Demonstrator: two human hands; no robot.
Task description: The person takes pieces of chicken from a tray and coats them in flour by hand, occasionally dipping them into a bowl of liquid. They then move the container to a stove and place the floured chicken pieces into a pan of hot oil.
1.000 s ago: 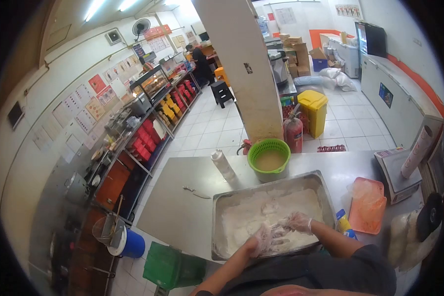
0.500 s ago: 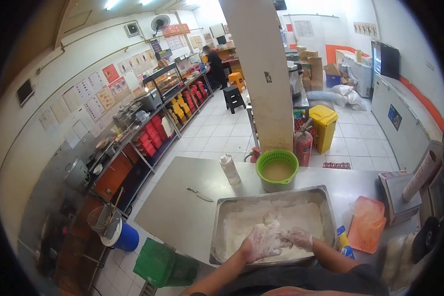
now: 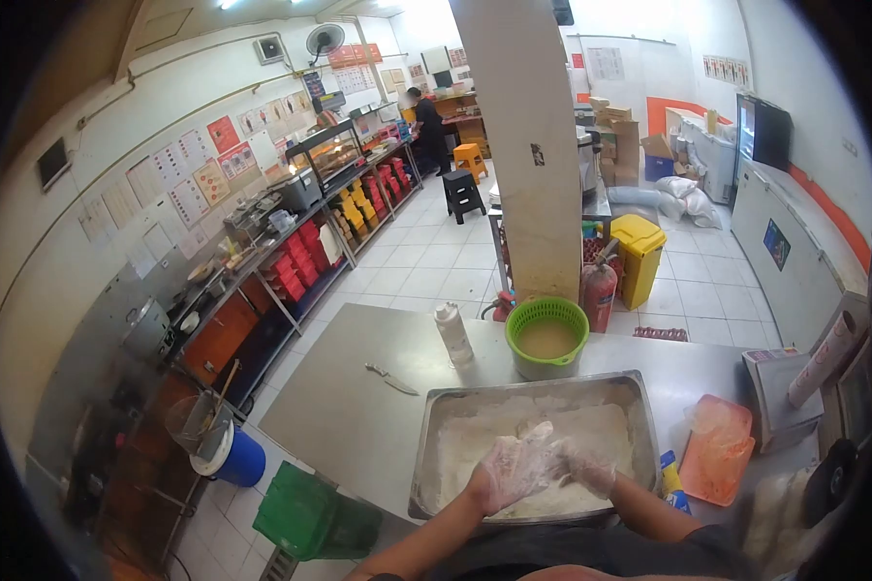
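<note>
- Fingers (image 3: pixel 546 431) of the left hand (image 3: pixel 505 473) were extended and floury; the right hand (image 3: pixel 588 469) was near them, its grip too blurred to tell.
- Flour (image 3: pixel 463 443), pale and uneven, lay beneath both in a metal tray (image 3: pixel 420 436).
- Just behind stood a green basket (image 3: pixel 516 339); leftward lay a knife (image 3: pixel 393 379).

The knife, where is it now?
In the head view, the knife lies on the metal table, left of the large tray and the white bottle.
</note>
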